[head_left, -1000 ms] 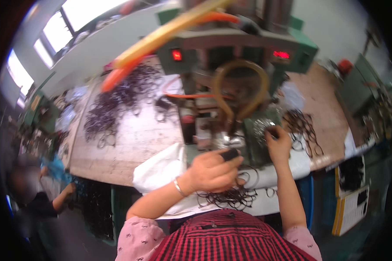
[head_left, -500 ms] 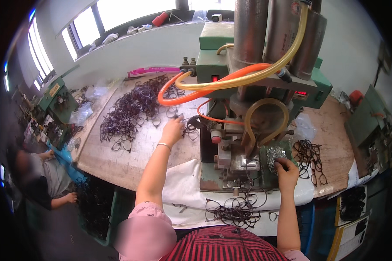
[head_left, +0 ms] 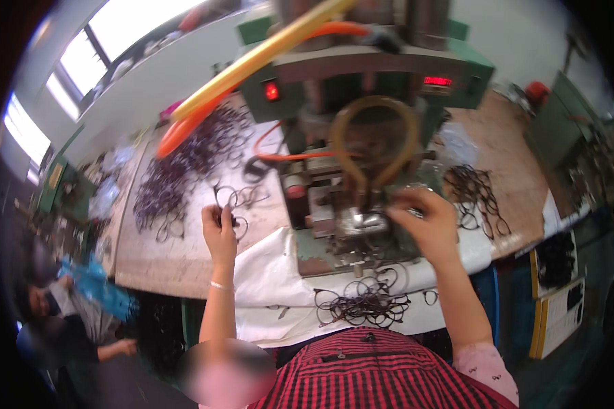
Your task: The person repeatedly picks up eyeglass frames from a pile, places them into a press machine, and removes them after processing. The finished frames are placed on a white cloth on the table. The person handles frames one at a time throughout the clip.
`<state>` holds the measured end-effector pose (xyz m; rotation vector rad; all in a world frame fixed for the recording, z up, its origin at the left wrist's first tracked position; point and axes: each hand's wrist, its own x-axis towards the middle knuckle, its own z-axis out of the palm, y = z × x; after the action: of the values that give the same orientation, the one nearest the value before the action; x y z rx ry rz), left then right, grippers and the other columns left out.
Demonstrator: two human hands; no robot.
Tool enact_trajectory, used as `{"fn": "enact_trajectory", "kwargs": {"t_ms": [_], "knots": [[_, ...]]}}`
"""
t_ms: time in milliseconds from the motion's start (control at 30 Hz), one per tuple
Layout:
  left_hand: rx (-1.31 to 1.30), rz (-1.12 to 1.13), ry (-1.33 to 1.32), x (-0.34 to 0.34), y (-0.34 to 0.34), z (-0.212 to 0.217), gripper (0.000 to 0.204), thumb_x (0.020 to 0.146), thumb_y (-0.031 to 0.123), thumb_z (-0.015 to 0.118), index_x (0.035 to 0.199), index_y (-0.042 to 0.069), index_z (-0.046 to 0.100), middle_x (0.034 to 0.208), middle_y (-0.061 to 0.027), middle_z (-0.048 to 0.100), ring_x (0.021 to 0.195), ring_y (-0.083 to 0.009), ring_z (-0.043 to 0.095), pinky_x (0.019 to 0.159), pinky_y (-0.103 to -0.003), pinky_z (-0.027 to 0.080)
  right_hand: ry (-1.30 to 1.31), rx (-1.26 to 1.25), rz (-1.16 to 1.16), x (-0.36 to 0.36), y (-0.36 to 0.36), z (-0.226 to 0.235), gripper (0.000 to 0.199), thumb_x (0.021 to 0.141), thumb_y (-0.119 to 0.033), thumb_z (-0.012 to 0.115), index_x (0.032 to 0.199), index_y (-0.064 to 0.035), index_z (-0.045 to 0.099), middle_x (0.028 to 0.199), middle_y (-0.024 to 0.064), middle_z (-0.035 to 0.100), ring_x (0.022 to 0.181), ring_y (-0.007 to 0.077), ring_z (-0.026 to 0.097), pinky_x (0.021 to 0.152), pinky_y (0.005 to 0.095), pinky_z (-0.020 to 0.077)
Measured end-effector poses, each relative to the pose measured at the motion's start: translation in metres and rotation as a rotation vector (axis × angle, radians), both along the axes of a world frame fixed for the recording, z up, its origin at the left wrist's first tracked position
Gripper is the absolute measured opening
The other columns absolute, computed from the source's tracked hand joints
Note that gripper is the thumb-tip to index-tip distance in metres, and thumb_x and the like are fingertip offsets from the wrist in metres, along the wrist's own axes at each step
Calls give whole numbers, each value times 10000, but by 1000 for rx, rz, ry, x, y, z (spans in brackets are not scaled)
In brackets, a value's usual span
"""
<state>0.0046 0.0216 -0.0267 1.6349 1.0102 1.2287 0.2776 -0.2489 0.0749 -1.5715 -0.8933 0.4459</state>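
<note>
My left hand (head_left: 220,235) is over the table left of the press, its fingers closed on a dark eyeglass frame (head_left: 224,193) whose rim stands up above them. Other loose frames lie close by. My right hand (head_left: 430,225) reaches to the silver fixture (head_left: 368,222) under the press (head_left: 361,58). Its thumb and fingers are pinched together at the fixture's right side; what they hold is too blurred to make out. Small shiny bits lie partly hidden behind that hand. In front of the press, a tangle of dark eyeglass frames (head_left: 361,305) rests on white sheeting (head_left: 262,262).
A large heap of eyeglass frames (head_left: 174,170) covers the table's back left. More frames (head_left: 481,194) lie right of the press. Yellow and orange hoses (head_left: 252,61) arch across the press. Another person (head_left: 92,310) sits at the lower left; a green machine (head_left: 566,123) stands at right.
My left hand has drawn back toward me from the loose frames with an eyeglass frame. My right hand has moved from the shiny bits to the fixture. The view has shifted.
</note>
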Motion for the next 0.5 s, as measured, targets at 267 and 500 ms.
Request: {"fn": "enact_trajectory", "kwargs": {"t_ms": [267,500], "knots": [[-50,-194,-489,47,-90,30,55,999,59,509,1039,22,515,925,-103,605,827,-177,640,726,-314,571,110,196,-61,-12,29,-24,501,779,-10,702,1253,32,545,912,95,710,912,130,650,873,268,476],[436,-418,-440,99,-112,136,143,932,-85,529,1060,-38,487,985,-139,630,842,-211,654,797,-336,578,536,339,-5,-33,29,-16,567,836,-5,702,1351,35,468,1021,72,678,955,108,618,907,255,467]]}}
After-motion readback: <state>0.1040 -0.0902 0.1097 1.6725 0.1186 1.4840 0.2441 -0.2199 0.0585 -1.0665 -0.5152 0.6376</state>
